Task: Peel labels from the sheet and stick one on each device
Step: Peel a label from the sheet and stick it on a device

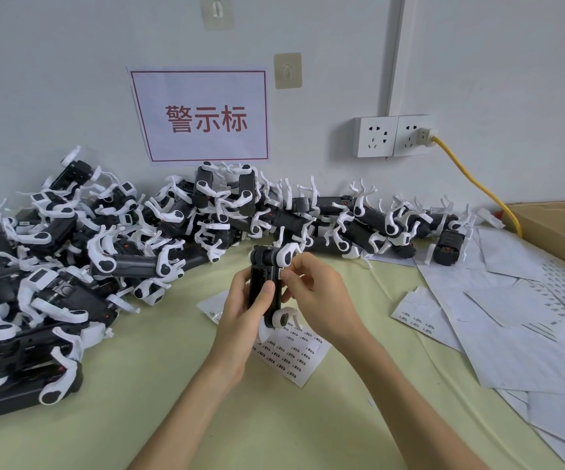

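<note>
From the head camera, the left hand (240, 300) grips a black device (264, 286) upright above the worktop (159, 385), thumb curled across its front. The right hand (315, 293) pinches at the device's right edge, where a small white label (280, 275) sits under the fingertips. Just below lies the label sheet (294, 351). A pile of devices (111, 245) lines the wall; spent sheets (518, 317) spread to the right.

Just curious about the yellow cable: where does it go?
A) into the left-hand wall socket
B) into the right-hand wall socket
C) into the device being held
B: the yellow cable runs up from near the cardboard box into the right-hand wall socket.
</note>
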The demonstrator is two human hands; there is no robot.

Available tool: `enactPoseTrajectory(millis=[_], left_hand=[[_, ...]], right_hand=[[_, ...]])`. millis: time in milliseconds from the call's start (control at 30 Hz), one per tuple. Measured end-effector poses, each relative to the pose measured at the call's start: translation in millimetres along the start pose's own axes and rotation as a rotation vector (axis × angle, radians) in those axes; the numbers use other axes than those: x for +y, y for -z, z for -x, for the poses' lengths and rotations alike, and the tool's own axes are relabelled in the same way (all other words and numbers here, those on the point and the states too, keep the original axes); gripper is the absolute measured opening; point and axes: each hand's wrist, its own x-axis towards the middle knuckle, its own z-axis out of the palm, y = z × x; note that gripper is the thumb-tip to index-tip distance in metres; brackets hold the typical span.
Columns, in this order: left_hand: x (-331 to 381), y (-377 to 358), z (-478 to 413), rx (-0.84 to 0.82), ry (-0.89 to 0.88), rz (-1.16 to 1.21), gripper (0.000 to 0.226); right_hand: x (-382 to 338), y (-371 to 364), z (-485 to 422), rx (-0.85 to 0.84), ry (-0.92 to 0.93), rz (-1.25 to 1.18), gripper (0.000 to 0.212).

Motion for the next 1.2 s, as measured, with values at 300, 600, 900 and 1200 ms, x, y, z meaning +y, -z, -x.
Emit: enactPoseTrajectory(millis=[300, 600, 900, 1200], left_hand=[[1, -1, 0, 0.032, 0.001, 0.006, 0.025], [-2, 1, -2, 0.107, 0.019, -0.082, 0.016], [2, 0, -2, 0.155, 0.065, -0.06, 0.021], [5, -2, -2, 0.092, 0.149, 0.003, 0.045]], right_hand=[[2, 0, -2, -0.013, -0.065, -0.121, 0.011], [2, 0, -2, -0.034, -0.112, -0.276, 0.015], [-2, -13, 5, 0.118, -0.099, -0.139, 0.044], [0, -22, 7, -0.036, -0.065, -0.252, 0.045]])
